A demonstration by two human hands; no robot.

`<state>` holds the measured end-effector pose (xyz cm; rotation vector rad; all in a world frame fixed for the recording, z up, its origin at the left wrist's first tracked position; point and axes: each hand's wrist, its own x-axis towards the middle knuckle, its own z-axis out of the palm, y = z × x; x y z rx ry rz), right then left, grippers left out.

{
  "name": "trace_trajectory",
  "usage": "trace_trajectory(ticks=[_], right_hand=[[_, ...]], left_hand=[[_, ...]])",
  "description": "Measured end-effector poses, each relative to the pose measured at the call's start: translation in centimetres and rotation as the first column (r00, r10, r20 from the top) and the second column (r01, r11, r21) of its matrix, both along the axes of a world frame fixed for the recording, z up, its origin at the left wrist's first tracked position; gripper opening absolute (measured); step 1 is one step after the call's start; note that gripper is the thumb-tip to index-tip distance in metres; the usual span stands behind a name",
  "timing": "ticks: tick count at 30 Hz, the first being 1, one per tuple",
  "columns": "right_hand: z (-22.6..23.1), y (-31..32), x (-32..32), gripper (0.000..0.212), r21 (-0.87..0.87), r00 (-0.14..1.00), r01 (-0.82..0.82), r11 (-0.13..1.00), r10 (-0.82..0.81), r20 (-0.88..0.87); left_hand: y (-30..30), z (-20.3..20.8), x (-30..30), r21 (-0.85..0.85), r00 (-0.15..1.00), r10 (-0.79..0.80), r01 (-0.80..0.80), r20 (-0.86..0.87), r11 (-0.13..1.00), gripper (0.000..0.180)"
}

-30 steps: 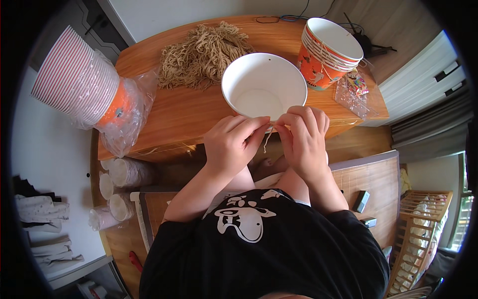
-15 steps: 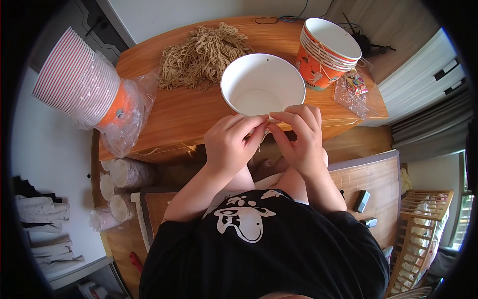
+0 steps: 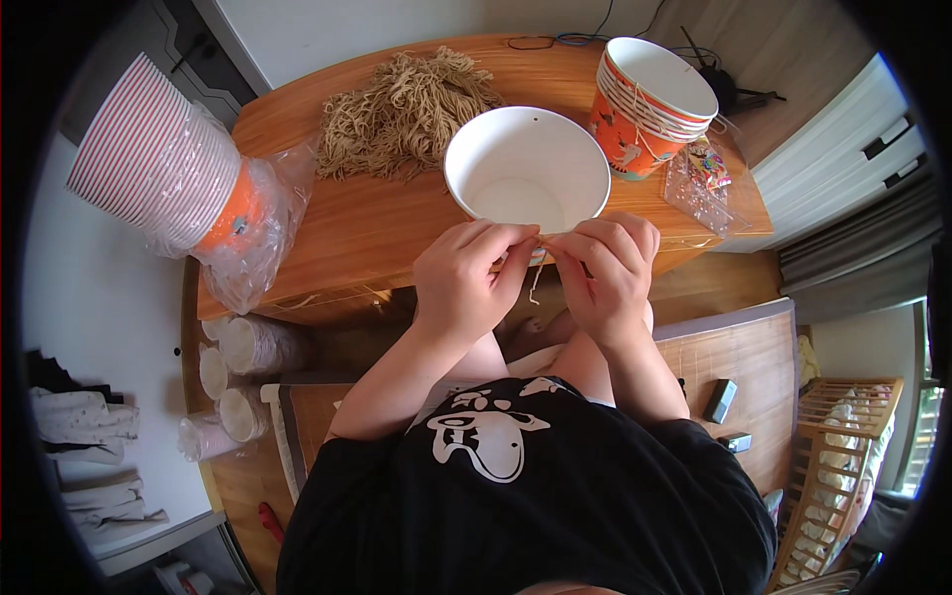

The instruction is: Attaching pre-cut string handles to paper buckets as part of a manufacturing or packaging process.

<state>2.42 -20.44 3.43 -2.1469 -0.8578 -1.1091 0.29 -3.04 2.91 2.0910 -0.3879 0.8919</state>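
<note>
Pinching string [image 3: 536,285], left hand [image 3: 464,275] and right hand [image 3: 607,278] are holding it beside the near rim of the white bucket [image 3: 526,159].

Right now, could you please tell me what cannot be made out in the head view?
All in the head view:
The pinched part of the string: covered by the left hand and right hand.
The near outer wall of the white tub: mostly hidden by its rim and both hands.
Insides of the lower stacked orange tubs: hidden by the nested top one.
Details of the colourful packet: too small.
</note>
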Motion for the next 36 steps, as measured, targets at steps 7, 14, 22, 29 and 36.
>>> trace_trajectory(ticks=[7, 14, 22, 29, 36], right_hand=[[-0.2, -0.1, -1.2, 0.022, 0.08, 0.986, 0.048, 0.996, -0.035, -0.16], [-1.3, 0.5, -2.3, 0.026, 0.003, 0.885, -0.005, 1.0, 0.006, -0.465], [-0.3, 0.0, -2.5, 0.01, 0.126, 0.854, -0.129, 0.983, 0.175, -0.489], [0.3, -0.9, -3.0, 0.005, 0.298, 0.757, -0.278, 0.913, 0.399, -0.517], [-0.2, -1.9, -3.7, 0.011, 0.5, 0.538, -0.345, 0.794, 0.604, -0.588]], left_hand=[[0.5, -0.4, 0.5, -0.046, 0.998, -0.063, 0.062, -0.022, 0.997, 0.014], [0.8, -1.1, 0.5, -0.107, 0.978, -0.207, 0.203, -0.032, 0.973, 0.023], [0.7, -1.6, 1.4, 0.029, 0.97, -0.147, 0.144, 0.193, 0.989, 0.028], [1.8, -1.4, 1.9, 0.122, 0.951, -0.123, 0.092, 0.282, 0.988, 0.028], [2.3, -2.4, 2.1, 0.091, 0.962, -0.058, 0.035, 0.267, 0.995, 0.024]])
